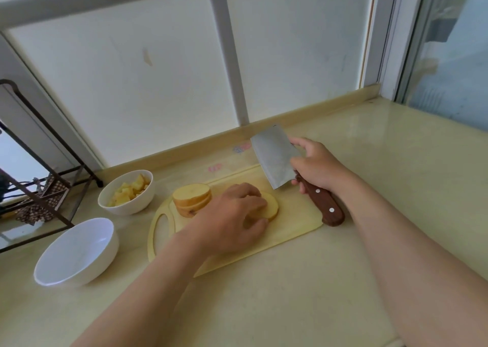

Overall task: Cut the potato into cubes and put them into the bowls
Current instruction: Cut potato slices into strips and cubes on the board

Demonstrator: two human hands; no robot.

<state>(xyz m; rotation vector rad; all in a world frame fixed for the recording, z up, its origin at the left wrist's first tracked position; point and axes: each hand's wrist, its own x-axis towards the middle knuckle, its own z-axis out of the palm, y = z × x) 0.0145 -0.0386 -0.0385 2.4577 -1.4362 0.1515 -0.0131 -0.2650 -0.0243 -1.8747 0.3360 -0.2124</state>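
The left hand [232, 214] curls round flat potato slices [271, 206] at the cutting board's [290, 230] middle, while the right hand [317, 167] grips the cleaver [274, 156] raised just to their right.

Both arms are bare along their whole visible length, wrist to frame edge. The left forearm [148, 286] leaves the frame at 7 o'clock, and the right forearm [412, 254] at 4 o'clock. The left hand [232, 214], right hand [319, 166] and fingers [245, 191] are likewise uncovered.
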